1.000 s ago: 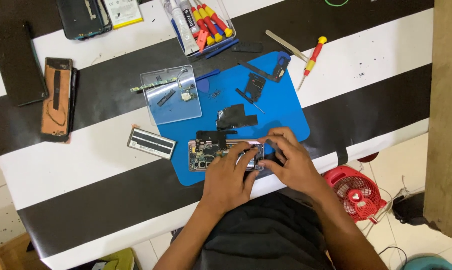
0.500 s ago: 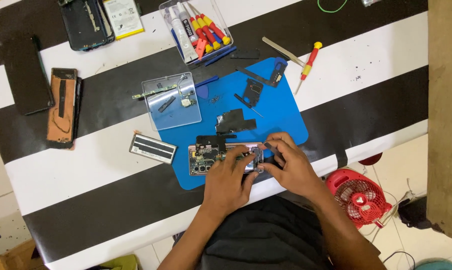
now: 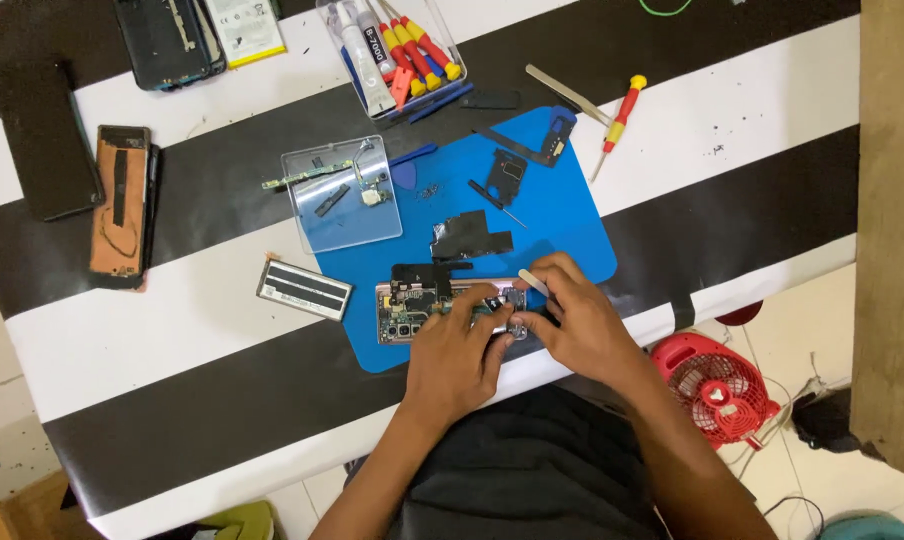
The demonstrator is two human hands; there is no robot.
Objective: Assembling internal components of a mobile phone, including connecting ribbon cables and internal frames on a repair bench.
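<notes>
An opened phone [image 3: 412, 308] with its circuit board showing lies on the front part of a blue mat [image 3: 562, 220]. My left hand [image 3: 462, 350] presses down on the phone's right half, fingers curled over it. My right hand [image 3: 572, 320] sits beside it, pinching a slim pale tool [image 3: 532, 281] whose tip points at the phone's board. Small black parts [image 3: 470, 235] lie on the mat just behind the phone.
A clear plastic lid [image 3: 342, 195] with small parts sits at the mat's left. A battery strip [image 3: 303, 290], two phone bodies [image 3: 122, 205], a clear box of tools [image 3: 397, 50] and a red-handled screwdriver [image 3: 620, 115] lie around. A red fan [image 3: 717, 385] stands on the floor.
My hands stay on the phone with small finger shifts. The view has drifted slightly, so the table sits a little differently in the frame.
</notes>
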